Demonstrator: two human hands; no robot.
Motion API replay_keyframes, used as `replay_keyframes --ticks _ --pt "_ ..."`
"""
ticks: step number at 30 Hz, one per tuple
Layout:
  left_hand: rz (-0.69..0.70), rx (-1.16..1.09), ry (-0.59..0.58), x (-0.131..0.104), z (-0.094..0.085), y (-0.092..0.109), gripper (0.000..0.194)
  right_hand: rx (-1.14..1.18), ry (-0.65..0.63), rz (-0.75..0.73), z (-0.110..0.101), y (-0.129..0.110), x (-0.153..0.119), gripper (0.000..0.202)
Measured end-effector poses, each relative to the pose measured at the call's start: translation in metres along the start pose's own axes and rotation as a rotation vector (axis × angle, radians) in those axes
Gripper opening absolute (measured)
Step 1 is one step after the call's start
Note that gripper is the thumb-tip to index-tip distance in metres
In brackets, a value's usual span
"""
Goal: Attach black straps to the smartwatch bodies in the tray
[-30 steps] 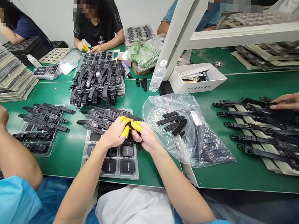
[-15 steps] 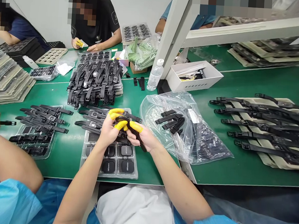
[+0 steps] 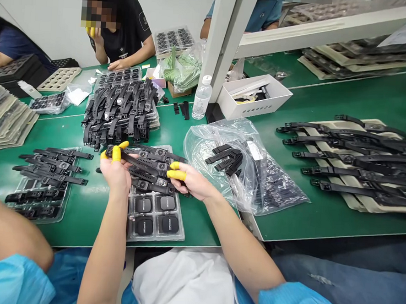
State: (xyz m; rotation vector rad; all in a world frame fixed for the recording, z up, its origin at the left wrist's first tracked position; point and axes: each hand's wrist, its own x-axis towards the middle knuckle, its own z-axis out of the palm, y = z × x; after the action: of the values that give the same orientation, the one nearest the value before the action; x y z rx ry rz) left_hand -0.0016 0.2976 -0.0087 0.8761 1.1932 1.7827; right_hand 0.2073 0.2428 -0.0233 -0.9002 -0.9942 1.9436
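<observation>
A: In the head view, where is the black strap (image 3: 139, 164)?
B: Between the person's own hands, slanting from far left to nearer right, over the watches (image 3: 160, 182) that lie across the clear tray (image 3: 181, 229).
A: How does the left hand (image 3: 117, 170) stand?
B: Palm up, yellow-covered thumb and fingers bent closed on the strap's left end.
A: And the right hand (image 3: 190, 182)?
B: Nearly closed too, yellow-tipped thumb and finger pinching the other end; its remaining fingers are partly hidden.
A: What else is close?
B: Black cases (image 3: 168, 223) sit in the tray's near pockets, just below the strap. On the green desk (image 3: 207, 232), right of the right hand, a clear bag (image 3: 280, 182) lies with loose straps (image 3: 226, 157) on it.
</observation>
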Motion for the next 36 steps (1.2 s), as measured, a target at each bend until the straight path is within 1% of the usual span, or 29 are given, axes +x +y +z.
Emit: replay_keyframes --ticks 1,2,3,4,5,7,9,10,12,14,20,25,28,31,34,36 --pt "-0.049 0.031 -0.073 -0.002 0.0 -0.002 0.044 0.015 0.039 -0.054 0.001 0.0 0.0 0.035" --pt "-0.101 0.076 -0.18 -0.005 0.001 -0.005 0.043 0.029 0.071 -0.103 0.002 0.0 0.0 0.036" --pt "-0.137 0.136 -0.304 -0.009 0.002 -0.008 0.042 0.042 0.089 -0.136 0.003 0.001 0.0 0.036" --pt "-0.139 0.206 -0.432 -0.014 0.003 -0.012 0.041 0.053 0.092 -0.15 0.005 0.002 0.001 0.036" --pt "-0.096 0.281 -0.552 -0.019 0.005 -0.016 0.039 0.065 0.087 -0.149 0.007 0.003 0.001 0.036" --pt "0.096 0.426 -0.747 -0.027 0.005 -0.022 0.039 0.074 0.061 -0.129 0.01 0.006 0.002 0.035" --pt "0.311 0.523 -0.866 -0.031 0.004 -0.026 0.05 0.059 0.037 -0.106 0.011 0.008 0.002 0.034" --pt "0.386 0.551 -0.901 -0.031 0.003 -0.027 0.054 0.047 0.031 -0.097 0.012 0.008 0.002 0.033" --pt "0.463 0.582 -0.938 -0.03 0.0 -0.027 0.059 0.038 0.026 -0.075 0.011 0.008 0.002 0.032" --pt "0.488 0.594 -0.948 -0.028 -0.002 -0.026 0.06 0.045 0.029 -0.058 0.01 0.007 0.002 0.032" --pt "0.481 0.586 -0.96 -0.028 -0.002 -0.027 0.056 0.097 0.063 -0.063 0.013 0.004 0.001 0.032" --pt "0.478 0.597 -0.915 -0.03 -0.001 -0.032 0.054 0.182 0.072 -0.07 0.014 0.002 0.002 0.032" --pt "0.488 0.605 -0.912 -0.032 -0.001 -0.032 0.054 0.25 0.061 -0.07 0.013 0.003 0.003 0.033" --pt "0.472 0.635 -0.964 -0.033 -0.001 -0.027 0.051 0.293 0.087 -0.068 0.01 0.005 0.004 0.033" --pt "0.442 0.638 -1.031 -0.032 -0.003 -0.022 0.046 0.277 0.108 -0.063 0.008 0.006 0.005 0.031" --pt "0.458 0.673 -1.039 -0.032 -0.004 -0.022 0.045 0.257 0.115 -0.056 0.007 0.006 0.006 0.03"
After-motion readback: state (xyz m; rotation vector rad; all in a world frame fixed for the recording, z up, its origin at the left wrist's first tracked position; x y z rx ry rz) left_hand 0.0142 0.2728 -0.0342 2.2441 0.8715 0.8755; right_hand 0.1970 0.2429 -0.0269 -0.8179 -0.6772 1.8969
